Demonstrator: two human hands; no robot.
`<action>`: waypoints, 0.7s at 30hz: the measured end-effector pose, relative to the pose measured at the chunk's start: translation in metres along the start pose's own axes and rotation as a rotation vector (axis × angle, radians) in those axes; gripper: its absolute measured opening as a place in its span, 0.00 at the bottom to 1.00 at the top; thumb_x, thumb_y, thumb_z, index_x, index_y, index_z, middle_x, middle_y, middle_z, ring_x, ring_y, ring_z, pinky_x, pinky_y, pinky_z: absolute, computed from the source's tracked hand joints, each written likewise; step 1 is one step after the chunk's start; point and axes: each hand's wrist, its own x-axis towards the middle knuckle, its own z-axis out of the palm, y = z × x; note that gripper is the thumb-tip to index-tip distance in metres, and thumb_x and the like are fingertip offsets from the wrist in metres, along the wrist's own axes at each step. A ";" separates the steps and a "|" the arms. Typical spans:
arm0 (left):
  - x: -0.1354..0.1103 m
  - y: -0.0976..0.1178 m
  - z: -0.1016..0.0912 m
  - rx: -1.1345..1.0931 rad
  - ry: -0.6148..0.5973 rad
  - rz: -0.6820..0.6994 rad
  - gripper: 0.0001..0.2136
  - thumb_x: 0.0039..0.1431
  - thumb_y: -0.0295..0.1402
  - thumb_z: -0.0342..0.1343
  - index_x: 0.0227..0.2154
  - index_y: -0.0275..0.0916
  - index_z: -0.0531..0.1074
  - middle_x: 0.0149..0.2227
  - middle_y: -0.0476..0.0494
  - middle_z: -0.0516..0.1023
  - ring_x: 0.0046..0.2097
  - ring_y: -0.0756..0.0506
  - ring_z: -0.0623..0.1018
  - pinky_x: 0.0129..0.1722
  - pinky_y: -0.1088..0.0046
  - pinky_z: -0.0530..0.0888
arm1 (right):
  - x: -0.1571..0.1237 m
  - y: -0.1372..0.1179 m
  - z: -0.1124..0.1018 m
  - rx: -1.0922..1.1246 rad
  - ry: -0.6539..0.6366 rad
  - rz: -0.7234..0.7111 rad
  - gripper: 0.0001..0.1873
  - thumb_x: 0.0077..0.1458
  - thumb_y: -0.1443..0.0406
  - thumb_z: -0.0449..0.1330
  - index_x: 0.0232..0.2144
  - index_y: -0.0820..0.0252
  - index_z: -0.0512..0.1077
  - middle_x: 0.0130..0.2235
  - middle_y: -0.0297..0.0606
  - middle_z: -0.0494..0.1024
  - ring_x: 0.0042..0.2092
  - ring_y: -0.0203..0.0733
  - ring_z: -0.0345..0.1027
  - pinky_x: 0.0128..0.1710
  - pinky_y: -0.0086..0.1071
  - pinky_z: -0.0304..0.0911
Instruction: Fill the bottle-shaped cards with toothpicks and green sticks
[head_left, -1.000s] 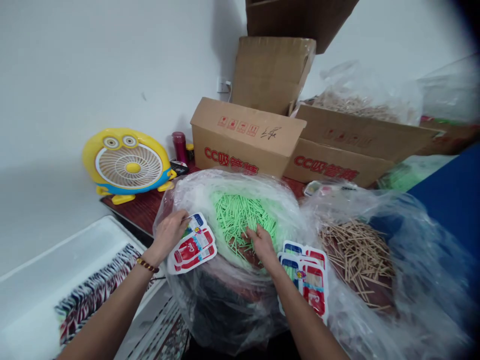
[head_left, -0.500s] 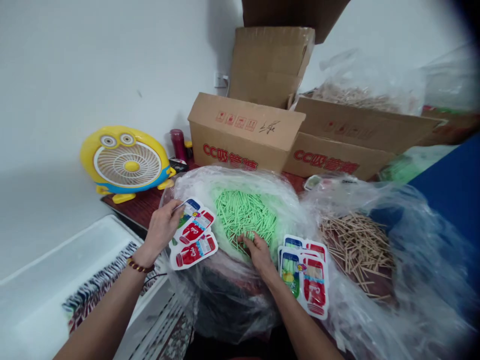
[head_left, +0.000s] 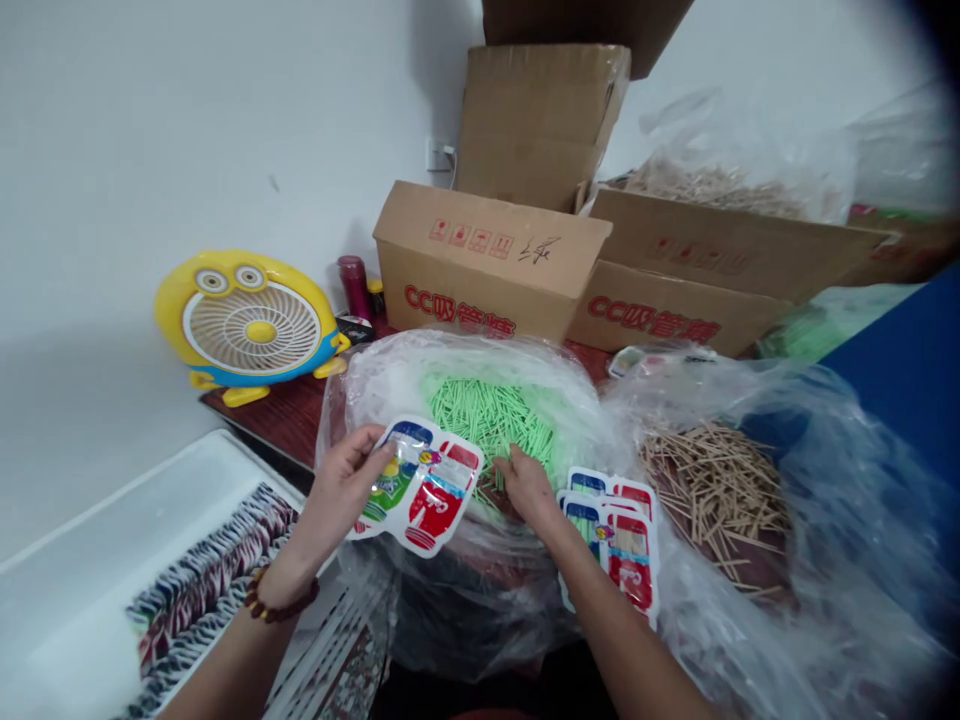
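My left hand (head_left: pixel 341 505) pinches the upper left edge of a bottle-shaped packet (head_left: pixel 442 492), printed green on one side and red cola on the other. Under it, part of another packet's red print shows. Beside the heap of thin green candy sticks (head_left: pixel 487 415), in an opened clear plastic bag, my right hand (head_left: pixel 531 492) has its fingers drawn together on a few sticks at the heap's near right edge. The fingertips are partly hidden. Right of that forearm lies a small stack of filled packets (head_left: pixel 630 560), with green and tan sticks showing through their windows.
Tan sticks (head_left: pixel 720 490) lie in another open plastic bag (head_left: pixel 847 480) at right. Cardboard boxes (head_left: pixel 487 270) stand behind. A yellow fan (head_left: pixel 251 325) and a dark red bottle (head_left: pixel 352 285) are at back left. A white bin (head_left: pixel 82 560) at lower left holds rows of packets.
My left hand has moved right and lifted a packet closer, turning it more face-on. My right hand has shifted slightly right and up at the green heap.
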 end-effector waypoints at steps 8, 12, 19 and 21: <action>-0.031 -0.046 0.022 -0.268 -0.091 -0.253 0.13 0.52 0.41 0.63 0.36 0.39 0.73 0.29 0.49 0.79 0.29 0.47 0.78 0.32 0.73 0.74 | -0.019 -0.006 -0.003 0.194 -0.020 -0.019 0.14 0.58 0.55 0.49 0.28 0.57 0.67 0.29 0.36 0.77 0.29 0.40 0.69 0.31 0.31 0.60; -0.043 -0.055 0.024 -0.312 -0.106 -0.313 0.13 0.52 0.40 0.62 0.37 0.38 0.74 0.30 0.46 0.80 0.30 0.46 0.79 0.33 0.71 0.75 | -0.036 -0.001 0.003 0.406 -0.025 -0.076 0.12 0.56 0.55 0.54 0.35 0.56 0.67 0.36 0.35 0.78 0.39 0.42 0.69 0.41 0.33 0.61; -0.047 -0.060 0.023 -0.266 -0.156 -0.281 0.09 0.55 0.39 0.60 0.34 0.39 0.73 0.30 0.48 0.79 0.31 0.46 0.78 0.33 0.73 0.74 | -0.044 0.003 0.009 0.427 -0.052 -0.100 0.12 0.58 0.56 0.52 0.32 0.56 0.68 0.33 0.33 0.75 0.36 0.40 0.66 0.41 0.32 0.59; -0.046 -0.063 0.024 -0.214 -0.173 -0.275 0.09 0.54 0.39 0.61 0.32 0.38 0.73 0.29 0.48 0.78 0.31 0.47 0.77 0.32 0.74 0.73 | -0.046 0.001 0.008 0.423 -0.041 -0.102 0.12 0.58 0.55 0.52 0.32 0.56 0.69 0.33 0.33 0.76 0.36 0.40 0.67 0.41 0.32 0.60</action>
